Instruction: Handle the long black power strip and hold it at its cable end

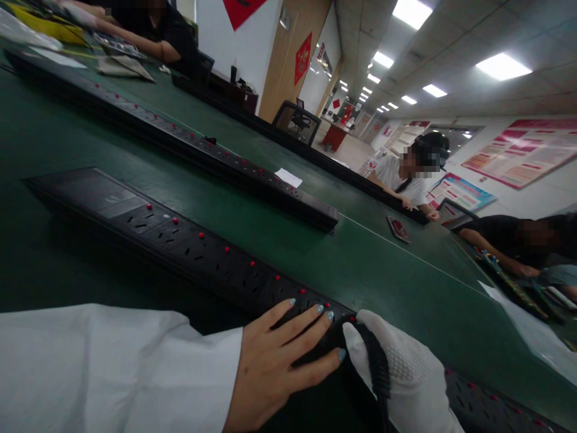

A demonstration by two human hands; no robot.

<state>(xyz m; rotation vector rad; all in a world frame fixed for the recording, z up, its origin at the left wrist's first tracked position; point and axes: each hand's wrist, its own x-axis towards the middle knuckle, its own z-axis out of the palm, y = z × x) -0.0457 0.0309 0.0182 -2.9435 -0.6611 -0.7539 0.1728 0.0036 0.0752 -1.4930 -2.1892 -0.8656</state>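
A long black power strip (193,246) with sockets and a row of red dots lies slanted across the green table. My left hand (283,361), bare with blue nails, rests on its near right part with the fingers spread. At the strip's right end my right hand (401,373) wears a white dotted glove. Its thumb and fingers close round a thick black cable (379,367) where the cable meets the strip. Part of the cable's lower run is hidden by the glove.
Beyond lies a second black strip (202,150), with a paper slip (288,177) beside it. Another strip (491,400) is at the lower right. A red object (398,229) lies farther back. Several people sit round the green table (374,264).
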